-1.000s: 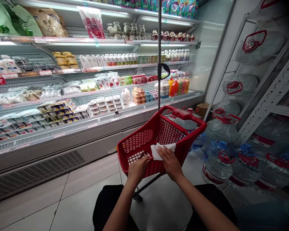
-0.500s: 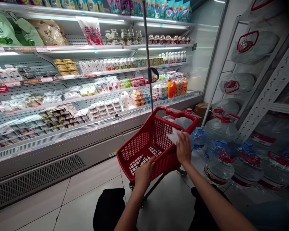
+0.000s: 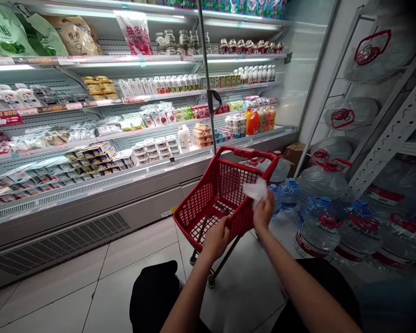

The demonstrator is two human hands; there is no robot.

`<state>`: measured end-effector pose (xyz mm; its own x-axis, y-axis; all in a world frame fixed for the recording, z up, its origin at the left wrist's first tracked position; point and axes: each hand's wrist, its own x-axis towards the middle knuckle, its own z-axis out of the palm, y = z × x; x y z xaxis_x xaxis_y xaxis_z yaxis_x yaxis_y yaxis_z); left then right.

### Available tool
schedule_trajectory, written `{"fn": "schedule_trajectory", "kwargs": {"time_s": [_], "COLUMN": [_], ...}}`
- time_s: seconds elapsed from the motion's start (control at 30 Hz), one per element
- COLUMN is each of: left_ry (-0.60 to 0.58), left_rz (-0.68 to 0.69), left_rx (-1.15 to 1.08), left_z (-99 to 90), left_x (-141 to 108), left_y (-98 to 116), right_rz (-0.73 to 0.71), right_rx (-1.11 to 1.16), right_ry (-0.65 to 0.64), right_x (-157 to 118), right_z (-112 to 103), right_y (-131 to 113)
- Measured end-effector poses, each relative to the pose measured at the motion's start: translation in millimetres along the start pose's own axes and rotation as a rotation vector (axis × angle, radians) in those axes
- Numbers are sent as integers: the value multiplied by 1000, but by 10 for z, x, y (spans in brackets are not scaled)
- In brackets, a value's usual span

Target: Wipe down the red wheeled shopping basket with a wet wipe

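A small red plastic shopping cart [image 3: 241,223] on thin metal legs stands in front of me. Closed over its near side rim, my left hand [image 3: 215,239] has its thumb on top and its fingers partly hidden behind the wall. My right hand [image 3: 263,212] is closed on a crumpled white tissue [image 3: 256,188] at the same side of the cart, closer to the handle [image 3: 246,151]. Part of the tissue sticks out beyond the fingers. Inside the basket I see the dark lattice floor.
Behind the cart runs a lit open fridge [image 3: 142,185] with shelves of dairy tubs, bottles and bags. Large water bottles [image 3: 317,231] stand on the floor at the right, beside a white metal rack [image 3: 384,134]. A cardboard box [image 3: 296,152] sits in the corner.
My left hand has moved up and right along the rim. The right hand's fingers have curled round the tissue, where before they lay flatter over it. The cart has turned slightly.
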<state>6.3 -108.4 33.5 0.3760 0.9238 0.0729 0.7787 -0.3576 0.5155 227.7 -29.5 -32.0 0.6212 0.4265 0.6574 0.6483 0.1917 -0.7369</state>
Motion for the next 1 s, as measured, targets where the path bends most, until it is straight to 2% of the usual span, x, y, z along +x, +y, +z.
{"fn": "schedule_trajectory", "kwargs": {"time_s": [0.07,0.13,0.17,0.23,0.3,0.4,0.53,0.6,0.63,0.7,0.8,0.87,0.93,1.0], "left_ry": [2,2,3,6,12,24,83,104,103,66,-45,-56,-7,43], "left_rz": [-14,-23,-28,-37,-48,-61,-104,-102,-86,-38,61,123,132,93], "left_rx": [30,52,55,48,35,13,-66,-87,-84,-23,195,318,372,385], "left_z": [-19,-27,-25,-11,11,39,61,61,55,23,-53,-82,-64,1], "left_x": [-37,-61,-67,-70,-62,-37,-9,-19,-33,-78,-161,-198,-209,-199], "left_y": [-5,-6,-3,12,34,57,39,-6,-42,-147,-351,-463,-516,-503], "right_rz": [13,-24,-63,-175,-298,-428,-593,-687,-720,-750,-655,-601,-543,-510], "right_rx": [-21,-39,-44,-47,-45,-46,17,70,79,45,-87,-147,-171,-160], "right_ry": [72,90,63,-73,-267,-481,-696,-804,-830,-833,-740,-707,-661,-634], "right_x": [427,719,800,815,635,78,-696,-801,-745,-441,212,494,495,218], "right_z": [-209,-374,-416,-408,-320,-215,-311,-395,-428,-465,-447,-399,-344,-321], "right_y": [93,112,100,49,-23,-164,-349,-346,-302,-133,188,305,263,69]}}
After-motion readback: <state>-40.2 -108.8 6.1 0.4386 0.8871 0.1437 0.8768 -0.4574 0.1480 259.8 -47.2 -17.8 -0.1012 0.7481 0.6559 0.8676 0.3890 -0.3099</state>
